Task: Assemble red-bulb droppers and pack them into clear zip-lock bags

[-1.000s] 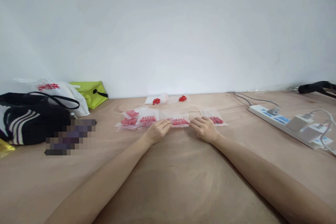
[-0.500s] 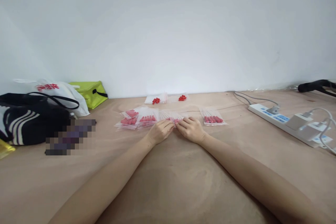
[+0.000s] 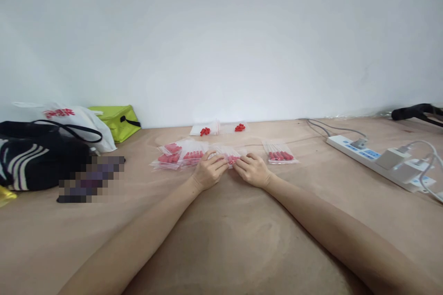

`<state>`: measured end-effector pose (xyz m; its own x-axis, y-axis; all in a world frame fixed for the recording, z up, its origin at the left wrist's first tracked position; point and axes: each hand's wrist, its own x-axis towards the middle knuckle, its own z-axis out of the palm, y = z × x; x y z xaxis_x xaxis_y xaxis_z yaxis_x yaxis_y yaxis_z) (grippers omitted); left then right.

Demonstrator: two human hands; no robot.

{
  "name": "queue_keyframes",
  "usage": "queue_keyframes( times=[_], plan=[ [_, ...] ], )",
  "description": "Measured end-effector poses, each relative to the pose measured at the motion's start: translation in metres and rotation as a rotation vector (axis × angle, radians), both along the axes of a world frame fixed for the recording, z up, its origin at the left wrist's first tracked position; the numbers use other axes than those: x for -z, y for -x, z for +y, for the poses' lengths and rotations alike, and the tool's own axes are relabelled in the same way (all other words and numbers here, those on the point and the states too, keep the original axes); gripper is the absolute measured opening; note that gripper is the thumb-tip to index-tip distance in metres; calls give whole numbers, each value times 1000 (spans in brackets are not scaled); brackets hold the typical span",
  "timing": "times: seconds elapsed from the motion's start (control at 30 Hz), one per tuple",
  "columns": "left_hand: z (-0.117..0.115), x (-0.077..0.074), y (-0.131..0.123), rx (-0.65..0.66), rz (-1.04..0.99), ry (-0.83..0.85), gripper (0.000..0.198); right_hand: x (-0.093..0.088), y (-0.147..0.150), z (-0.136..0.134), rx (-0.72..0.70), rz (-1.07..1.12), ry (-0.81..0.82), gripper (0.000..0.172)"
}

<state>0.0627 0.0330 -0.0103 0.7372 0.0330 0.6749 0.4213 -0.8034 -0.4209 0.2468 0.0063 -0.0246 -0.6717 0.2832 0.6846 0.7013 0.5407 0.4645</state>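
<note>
Between my hands lies a clear zip bag (image 3: 231, 156) with red-ended, thin white-stemmed pieces inside; its near edge is at my fingertips. My left hand (image 3: 210, 170) is closed, fingers pinched at the bag's near left edge. My right hand (image 3: 252, 169) is closed too, its fingertips pressed on the near right edge. Just left of my left hand sits a similar filled bag (image 3: 194, 154), beside a small pile of filled bags (image 3: 169, 157). Another filled bag (image 3: 280, 153) lies flat to the right of my right hand. My fingers hide part of the middle bag.
Against the wall lie small red pieces (image 3: 205, 132) and more red pieces (image 3: 239, 127) on clear bags. At left are a black bag (image 3: 44, 161), a white plastic bag (image 3: 90, 129) and a green bag (image 3: 119, 122). A power strip (image 3: 374, 161) with plugs and cables stands right.
My hands have moved slightly apart along the near edge of the middle bag, so more of its red pieces show. The view has shifted a little; the other bags lie as before.
</note>
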Motion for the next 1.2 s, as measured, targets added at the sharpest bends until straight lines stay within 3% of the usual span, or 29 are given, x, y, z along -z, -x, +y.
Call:
queue_keyframes(
  times=[0.23, 0.5, 0.8, 0.9, 1.07, 1.2],
  plan=[
    [-19, -2, 4, 50, -11, 48, 20, -1, -5, -18, -77, -49, -28, 24],
    [-26, -1, 12, 93, -33, 90, 19, -4, -23, -30, 0, -69, -13, 29],
    [-45, -1, 21, 115, -67, 175, 13, 1, -39, -51, -14, 10, 39, 25],
    [-49, -2, 19, 96, -105, 191, 12, 3, -32, -56, -3, 124, 167, 18],
    [-44, -2, 19, 57, -101, 286, 7, 8, -19, -53, -52, 392, 332, 24],
    [-28, 0, 22, -194, -53, 418, 39, 6, -37, -41, -82, 716, 361, 19]
  ],
)
